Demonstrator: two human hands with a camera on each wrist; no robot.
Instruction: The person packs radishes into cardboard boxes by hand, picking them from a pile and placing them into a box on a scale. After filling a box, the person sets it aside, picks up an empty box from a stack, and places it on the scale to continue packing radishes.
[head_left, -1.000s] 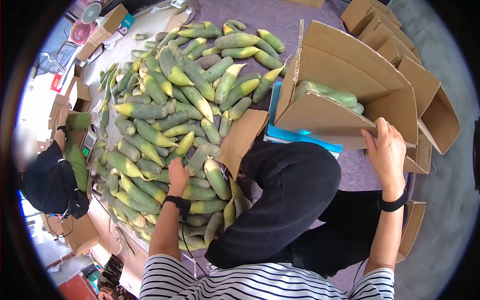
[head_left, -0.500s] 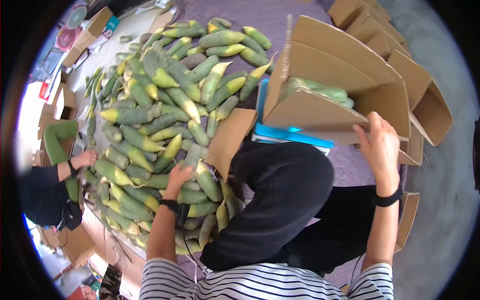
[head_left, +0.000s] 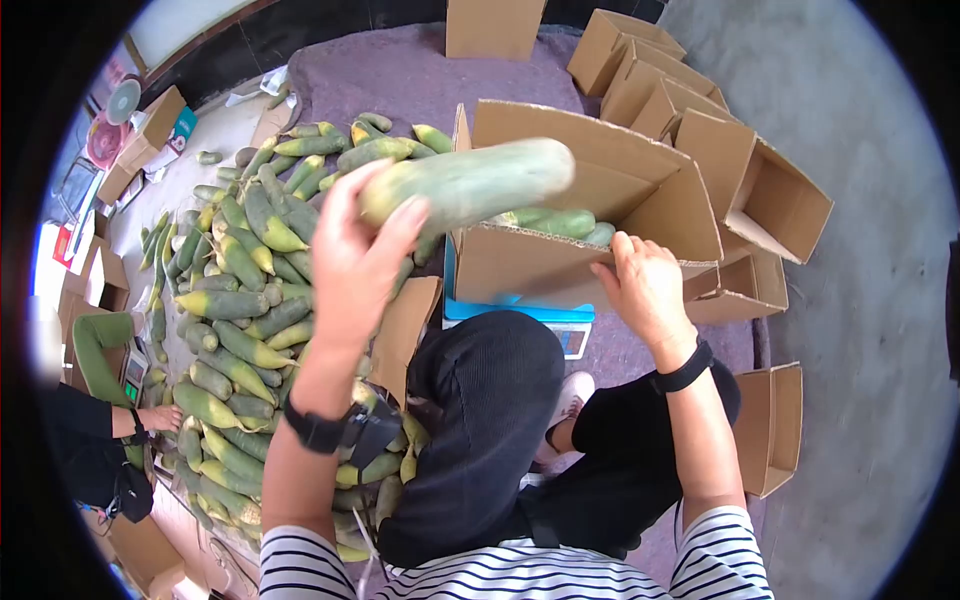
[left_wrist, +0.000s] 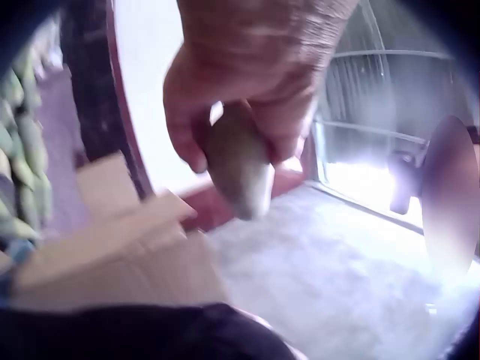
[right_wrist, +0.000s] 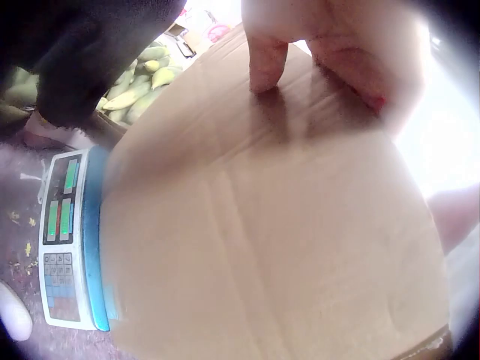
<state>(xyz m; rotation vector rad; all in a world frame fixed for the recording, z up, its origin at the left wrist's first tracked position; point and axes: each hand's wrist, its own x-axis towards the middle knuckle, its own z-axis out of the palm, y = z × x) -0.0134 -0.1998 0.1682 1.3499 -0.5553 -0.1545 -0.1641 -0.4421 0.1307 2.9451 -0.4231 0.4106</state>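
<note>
In the head view my left hand (head_left: 355, 260) grips a large green radish (head_left: 480, 180) by its yellowish end, thumb on one side and fingers on the other. The radish is blurred and hangs in the air, its far end over the open cardboard box (head_left: 540, 268). Several green radishes (head_left: 565, 222) lie inside that box. My right hand (head_left: 648, 290) holds the box's near edge, and in the right wrist view its thumb (right_wrist: 268, 64) lies against the outer wall. The left wrist view shows the held radish (left_wrist: 241, 169) end-on between thumb and fingers.
The box stands on a blue-topped scale (right_wrist: 64, 247) with lit displays. A big heap of green radishes (head_left: 240, 350) covers the cloth to the left, where another person's hand (head_left: 160, 418) rests. Open cardboard boxes (head_left: 780, 205) line the right side.
My left hand has come up from the heap with a radish and moved toward the box. My right hand stays on the box edge. The head view has shifted.
</note>
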